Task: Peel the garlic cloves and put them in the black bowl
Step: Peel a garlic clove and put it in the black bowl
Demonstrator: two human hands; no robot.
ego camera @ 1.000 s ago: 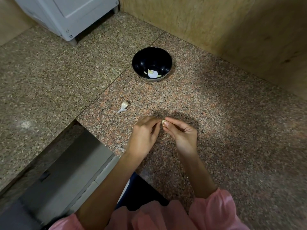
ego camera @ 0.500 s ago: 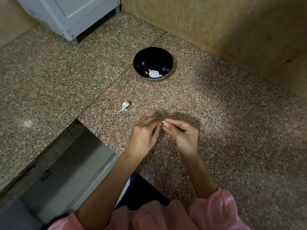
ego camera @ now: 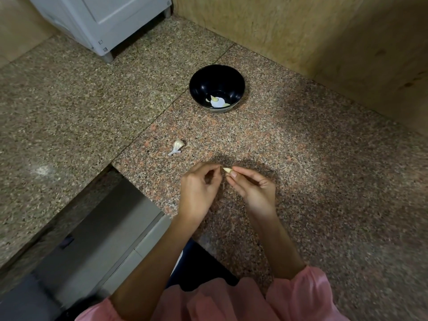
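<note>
Now small pale garlic clove [ego camera: 227,169] pinched in right hand [ego camera: 253,190] fingertips above speckled granite table [ego camera: 301,172]; left hand [ego camera: 199,192] fingers pinch at its tip. Risk: slick clove squirts loose, misses glossy black bowl [ego camera: 217,88] well beyond.

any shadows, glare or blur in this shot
Head view: the hands cast a soft dark shadow on the granite counter just beyond them; small glints on the black bowl inner wall; the lower left corner is smeared; wide-angle lens bends the wall edges.
</note>
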